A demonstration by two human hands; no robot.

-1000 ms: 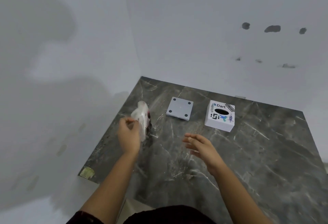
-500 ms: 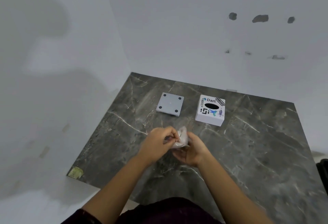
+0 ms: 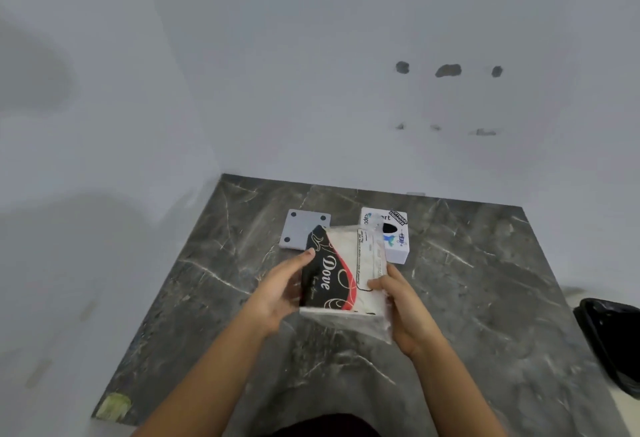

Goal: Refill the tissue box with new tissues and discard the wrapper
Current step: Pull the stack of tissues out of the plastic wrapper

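**A:** Looks like the opening-the-pack step. Tissue pack (image 3: 341, 272) held up in the air over the dark marble surface (image 3: 485, 298), still sealed in its wrapper as far as visible. Left hand (image 3: 280, 293) cupping the black-and-red printed side, fingers wrapped along the edge. Right hand (image 3: 403, 305) gripping the clear side, thumb pressed on the front near the printed label. So both closed on the pack, neither free.

**B:** Agreed. Tissue box (image 3: 396, 242) sitting on the surface just behind the pack, oval slot facing up, partly covered by the pack's top corner. Grey square plate (image 3: 299, 229) with four dark dots lying beside it, probably the box's bottom cover, but only a guess.

**A:** Next move, judging from this: tear or peel the wrapper open, likely at an end seam, while keeping the stack from spilling. Then slide the tissues into the box from underneath.

**B:** Hard to tell stuff: no visible tear or opening flap yet, too blurry. Can't see whether the box is empty inside. Black thing (image 3: 613, 343) at the right edge, cut off by the frame, maybe a bin for the wrapper, can't confirm. Small print on the label unreadable.
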